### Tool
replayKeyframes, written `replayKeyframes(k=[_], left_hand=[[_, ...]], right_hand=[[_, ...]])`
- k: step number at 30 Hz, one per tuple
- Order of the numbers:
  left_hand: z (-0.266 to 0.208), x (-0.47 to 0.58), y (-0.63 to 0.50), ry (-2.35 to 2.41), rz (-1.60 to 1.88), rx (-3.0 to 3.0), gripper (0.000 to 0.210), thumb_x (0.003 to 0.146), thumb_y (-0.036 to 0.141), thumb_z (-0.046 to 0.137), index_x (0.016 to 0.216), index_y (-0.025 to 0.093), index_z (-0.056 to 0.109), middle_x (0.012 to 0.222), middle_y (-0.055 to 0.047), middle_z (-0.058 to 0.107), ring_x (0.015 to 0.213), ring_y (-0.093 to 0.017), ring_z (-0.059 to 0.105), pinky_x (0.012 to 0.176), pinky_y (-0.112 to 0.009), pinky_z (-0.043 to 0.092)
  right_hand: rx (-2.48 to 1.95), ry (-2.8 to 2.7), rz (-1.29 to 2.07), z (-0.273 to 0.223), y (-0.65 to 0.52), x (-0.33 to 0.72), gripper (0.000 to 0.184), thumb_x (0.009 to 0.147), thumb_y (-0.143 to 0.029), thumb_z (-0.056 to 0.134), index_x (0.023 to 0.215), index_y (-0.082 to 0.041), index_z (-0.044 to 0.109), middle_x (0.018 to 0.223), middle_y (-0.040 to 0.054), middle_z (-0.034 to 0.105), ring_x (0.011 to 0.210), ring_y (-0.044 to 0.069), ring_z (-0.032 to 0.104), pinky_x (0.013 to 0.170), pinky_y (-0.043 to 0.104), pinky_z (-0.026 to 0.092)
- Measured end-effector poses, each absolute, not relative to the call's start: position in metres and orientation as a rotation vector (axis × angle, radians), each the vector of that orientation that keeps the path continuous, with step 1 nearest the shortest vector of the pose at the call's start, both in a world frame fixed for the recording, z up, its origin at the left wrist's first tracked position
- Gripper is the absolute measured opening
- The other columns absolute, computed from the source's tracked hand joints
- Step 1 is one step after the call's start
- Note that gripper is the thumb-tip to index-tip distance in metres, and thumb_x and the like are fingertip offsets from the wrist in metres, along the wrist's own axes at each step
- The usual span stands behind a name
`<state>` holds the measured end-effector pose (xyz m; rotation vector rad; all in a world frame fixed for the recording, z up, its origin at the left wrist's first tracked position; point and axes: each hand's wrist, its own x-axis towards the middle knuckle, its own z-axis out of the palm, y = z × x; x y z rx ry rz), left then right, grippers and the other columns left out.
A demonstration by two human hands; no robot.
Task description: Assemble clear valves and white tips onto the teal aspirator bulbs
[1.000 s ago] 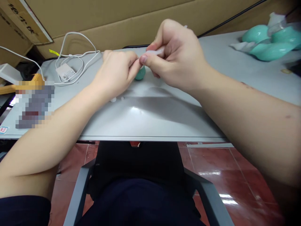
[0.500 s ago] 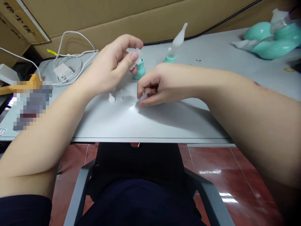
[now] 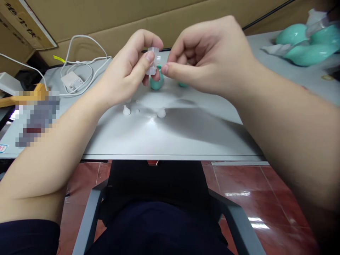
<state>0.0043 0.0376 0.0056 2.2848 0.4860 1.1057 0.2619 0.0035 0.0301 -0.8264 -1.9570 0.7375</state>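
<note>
Relaxing the left hand (image 3: 132, 65) gripping the clear fitting (image 3: 152, 61) risks dropping it near the rear edge of the worktop (image 3: 132, 138); right hand (image 3: 204, 53) curled, contents indeterminable.

Clear piece (image 3: 152, 69): translucent, roughly upright, pinched in left hand (image 3: 127, 69). Green bulb (image 3: 156, 84): rounded, neck up, stands behind it, partly covered. Second bulb (image 3: 183, 85): green, mostly hidden behind right hand (image 3: 209, 60). White tip (image 3: 126, 111): wide base, narrow end up. Second tip (image 3: 161, 113): white, to its right, details blurred.
</note>
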Motion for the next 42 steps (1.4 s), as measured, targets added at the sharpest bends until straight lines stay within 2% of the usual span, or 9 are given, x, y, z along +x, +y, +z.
replayKeyframes(k=[4,9,13,20,24,31,36,39,42], left_hand=[[0.002,0.005,0.039,0.483,1.087,2.261,0.025,0.129,0.049,0.059,0.138,0.026,0.059,0.120,-0.009,0.084,0.103,-0.023,0.091,0.073,-0.036,0.058],[-0.002,0.006,0.043,0.532,1.097,2.267,0.036,0.127,0.062,0.067,0.140,0.030,0.055,0.130,-0.011,0.086,0.108,-0.027,0.091,0.073,-0.040,0.060],[-0.003,0.007,0.043,0.566,1.101,2.239,0.043,0.124,0.068,0.070,0.138,0.030,0.056,0.127,-0.011,0.087,0.108,-0.029,0.090,0.074,-0.043,0.060],[-0.002,0.010,0.035,0.615,1.133,2.255,0.029,0.127,0.055,0.068,0.135,0.030,0.056,0.119,-0.008,0.086,0.095,-0.023,0.083,0.077,-0.043,0.059],[-0.004,0.011,0.038,0.624,1.129,2.263,0.032,0.123,0.058,0.068,0.134,0.031,0.054,0.119,-0.008,0.084,0.095,-0.024,0.082,0.076,-0.044,0.055],[-0.002,0.011,0.034,0.718,1.098,2.253,0.041,0.116,0.066,0.071,0.133,0.033,0.053,0.119,-0.007,0.078,0.091,-0.025,0.075,0.080,-0.045,0.057],[0.001,0.008,0.027,0.825,1.060,2.272,0.034,0.114,0.058,0.075,0.132,0.034,0.058,0.096,-0.001,0.066,0.079,-0.025,0.062,0.080,-0.046,0.053],[-0.007,0.007,0.041,0.767,1.157,2.330,0.036,0.115,0.066,0.074,0.129,0.036,0.061,0.098,-0.004,0.067,0.085,-0.028,0.066,0.079,-0.047,0.053],[-0.019,0.004,0.061,0.628,1.268,2.372,0.047,0.119,0.079,0.070,0.134,0.035,0.066,0.106,-0.005,0.072,0.083,-0.026,0.063,0.079,-0.046,0.057]], right_hand=[[-0.732,-1.766,0.859,0.021,0.004,0.249,0.065,0.076,-0.081,0.122,0.084,-0.034,0.079,0.089,0.0027,0.086,0.085,0.025,0.077,0.082,0.045,0.062],[-0.747,-1.694,0.821,0.012,0.001,0.244,0.055,0.084,-0.080,0.119,0.084,-0.036,0.087,0.099,0.0047,0.090,0.090,0.026,0.081,0.091,0.046,0.073],[-0.746,-1.680,0.794,0.009,0.001,0.242,0.051,0.089,-0.075,0.117,0.087,-0.032,0.090,0.101,0.0082,0.090,0.091,0.027,0.082,0.092,0.047,0.074],[-0.718,-1.573,0.850,0.003,0.007,0.237,0.038,0.085,-0.055,0.122,0.078,-0.037,0.088,0.086,0.0003,0.086,0.080,0.024,0.078,0.083,0.047,0.073],[-0.773,-1.538,0.838,0.002,0.004,0.235,0.040,0.087,-0.060,0.121,0.081,-0.036,0.090,0.090,0.0000,0.089,0.083,0.025,0.080,0.085,0.049,0.075],[-0.819,-1.495,0.900,-0.002,0.006,0.229,0.032,0.100,-0.022,0.109,0.082,-0.032,0.085,0.085,-0.0008,0.086,0.076,0.022,0.078,0.067,0.040,0.065],[-0.789,-1.559,0.922,-0.008,0.012,0.234,0.030,0.096,-0.041,0.110,0.088,-0.035,0.082,0.093,-0.0005,0.087,0.083,0.024,0.076,0.075,0.044,0.067],[-0.826,-1.602,0.915,-0.007,0.010,0.235,0.032,0.098,-0.050,0.106,0.091,-0.037,0.078,0.099,0.0015,0.084,0.090,0.027,0.076,0.085,0.048,0.070],[-0.827,-1.643,0.907,-0.002,0.006,0.236,0.029,0.100,-0.045,0.102,0.092,-0.036,0.075,0.101,0.0031,0.079,0.093,0.027,0.073,0.093,0.048,0.069]])
